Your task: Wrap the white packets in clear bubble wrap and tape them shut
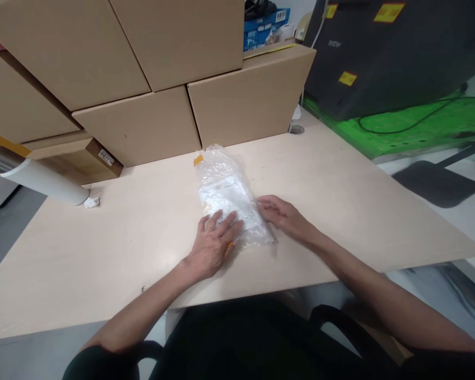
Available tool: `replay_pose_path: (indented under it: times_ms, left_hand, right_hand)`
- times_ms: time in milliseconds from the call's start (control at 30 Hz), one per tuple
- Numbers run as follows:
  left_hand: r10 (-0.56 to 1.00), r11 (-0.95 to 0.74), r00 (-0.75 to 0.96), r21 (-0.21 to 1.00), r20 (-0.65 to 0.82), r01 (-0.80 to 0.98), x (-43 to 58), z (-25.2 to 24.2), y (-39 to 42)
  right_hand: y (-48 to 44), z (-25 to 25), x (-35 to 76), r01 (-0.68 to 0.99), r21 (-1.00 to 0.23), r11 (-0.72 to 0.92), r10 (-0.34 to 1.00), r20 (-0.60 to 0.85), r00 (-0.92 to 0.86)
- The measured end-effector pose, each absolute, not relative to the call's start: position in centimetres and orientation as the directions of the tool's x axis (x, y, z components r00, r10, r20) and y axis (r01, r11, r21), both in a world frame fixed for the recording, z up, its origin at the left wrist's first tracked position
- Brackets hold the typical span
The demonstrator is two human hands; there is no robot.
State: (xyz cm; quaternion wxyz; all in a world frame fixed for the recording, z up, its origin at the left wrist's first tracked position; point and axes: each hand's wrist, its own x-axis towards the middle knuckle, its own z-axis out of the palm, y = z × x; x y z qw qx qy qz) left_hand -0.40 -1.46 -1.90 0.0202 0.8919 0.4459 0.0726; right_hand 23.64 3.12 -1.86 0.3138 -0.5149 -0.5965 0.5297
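Observation:
A bubble wrap package (227,182) lies flat on the light wooden table, with something white showing through the clear wrap. Bits of orange tape (198,160) stick to its far left corner and near its lower edge. My left hand (214,243) rests on the near left part of the wrap, its fingers spread across it. At the right edge of the package is my right hand (281,215), fingers stretched out and touching the side. The tips of the right fingers are partly hidden against the wrap.
Stacked cardboard boxes (237,113) line the back of the table (142,227). A white cylinder with a metal top (47,182) stands at the left beside a crumpled white scrap (92,202). A large dark case (380,63) sits on a green surface (415,124) at the right.

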Motion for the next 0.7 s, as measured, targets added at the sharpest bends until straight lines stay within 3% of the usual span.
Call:
replay_pose_path:
  times_ms: [100,167,267,367,433,533,700]
  left_hand:
    - [0.785,-0.62,0.616,0.093,0.07,0.779,-0.7,-1.4,-1.5]
    - [0.777,-0.629,0.628,0.114,0.048,0.769,-0.9,-0.9,-1.5]
    - [0.758,-0.641,0.652,0.211,0.019,0.738,-1.3,0.3,-1.2]
    - [0.795,-0.597,0.601,0.27,0.079,0.755,-1.6,1.1,-0.1]
    - [0.824,-0.565,0.551,0.246,0.13,0.787,-1.6,0.8,1.2]
    - [0.828,-0.559,0.553,0.215,0.096,0.8,-1.4,-0.4,3.1]
    - [0.817,-0.573,0.572,0.23,0.074,0.787,-1.2,-1.9,4.3]
  right_hand:
    - [3.2,-1.9,23.4,0.415,-0.896,0.158,0.976,0.078,-0.203]
    - [3.3,-2.2,23.0,0.478,-0.806,0.349,0.929,0.23,-0.289]
    - [3.6,-2.8,22.5,0.505,-0.72,0.476,0.857,0.25,-0.451]
    - [3.7,-3.1,22.4,0.536,-0.691,0.485,0.848,0.22,-0.483]
    - [3.9,-2.8,22.6,0.538,-0.69,0.484,0.846,0.213,-0.489]
    - [5.2,-2.0,22.8,0.538,-0.723,0.432,0.867,0.17,-0.468]
    - [10.9,-0.9,21.1,0.471,-0.872,0.133,0.989,0.084,-0.123]
